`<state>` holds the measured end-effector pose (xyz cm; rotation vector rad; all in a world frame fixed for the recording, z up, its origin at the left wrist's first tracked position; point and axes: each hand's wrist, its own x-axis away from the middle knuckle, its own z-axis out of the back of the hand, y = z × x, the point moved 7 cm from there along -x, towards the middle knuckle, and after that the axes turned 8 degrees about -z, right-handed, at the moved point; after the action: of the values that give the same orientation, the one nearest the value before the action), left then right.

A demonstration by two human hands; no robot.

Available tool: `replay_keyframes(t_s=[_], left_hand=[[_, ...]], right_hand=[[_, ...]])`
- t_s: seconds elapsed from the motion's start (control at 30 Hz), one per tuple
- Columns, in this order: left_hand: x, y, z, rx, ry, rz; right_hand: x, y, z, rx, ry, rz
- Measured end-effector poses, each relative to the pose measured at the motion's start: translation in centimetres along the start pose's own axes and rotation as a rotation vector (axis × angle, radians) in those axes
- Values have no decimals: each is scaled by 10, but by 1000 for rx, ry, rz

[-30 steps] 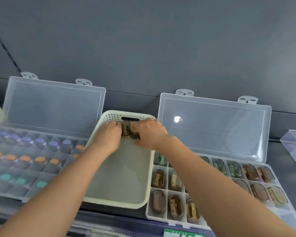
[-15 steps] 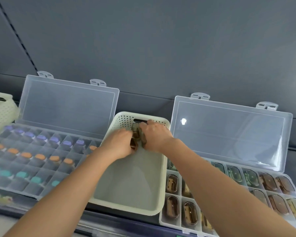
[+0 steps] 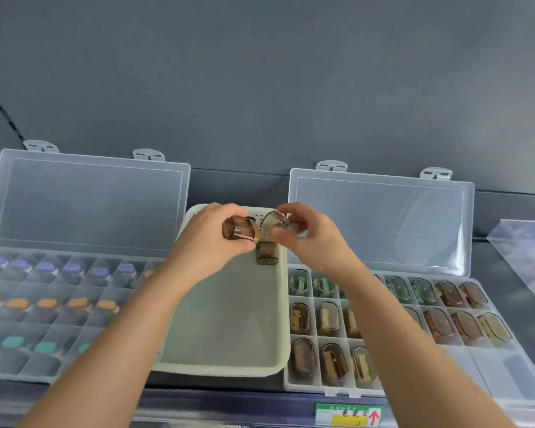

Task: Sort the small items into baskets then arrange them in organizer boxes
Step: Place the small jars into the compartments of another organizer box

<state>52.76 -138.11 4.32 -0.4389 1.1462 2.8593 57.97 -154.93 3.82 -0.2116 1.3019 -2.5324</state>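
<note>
**Plastics, glossy and matt**

The left organizer box (image 3: 90, 205) and the right organizer box (image 3: 380, 223) are clear, smooth plastic with a glossy sheen. The basket (image 3: 217, 370) is cream plastic, matt, its far wall perforated. The brown case (image 3: 240, 229) is tinted see-through plastic, shiny. The clear case (image 3: 278, 219) looks glassy. The grey wall (image 3: 260, 88) behind is matt.

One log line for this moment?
left hand: holds brown piece | right hand: holds clear piece | basket: loose piece inside
</note>
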Motion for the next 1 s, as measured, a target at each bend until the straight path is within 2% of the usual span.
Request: replay_keyframes(t_s=[0.1, 0.27, 0.5, 0.67, 0.8, 1.0], left_hand=[[2, 23, -12, 22, -28, -68], [9, 67, -37, 13, -55, -121], [29, 135, -89, -9, -125, -178], [52, 176, -139, -8, -245, -211], [75, 194, -173, -76, -325, -198], [103, 199, -200, -195, -359, -189]], right_hand=[[18, 12, 16, -242, -42, -60], [47, 27, 49, -305, -73, -52], [83, 70, 110, -116, -50, -7], [114, 109, 151, 17, -51, 12], [137, 132, 167, 128, -73, 40], [161, 155, 168, 244, -136, 85]])
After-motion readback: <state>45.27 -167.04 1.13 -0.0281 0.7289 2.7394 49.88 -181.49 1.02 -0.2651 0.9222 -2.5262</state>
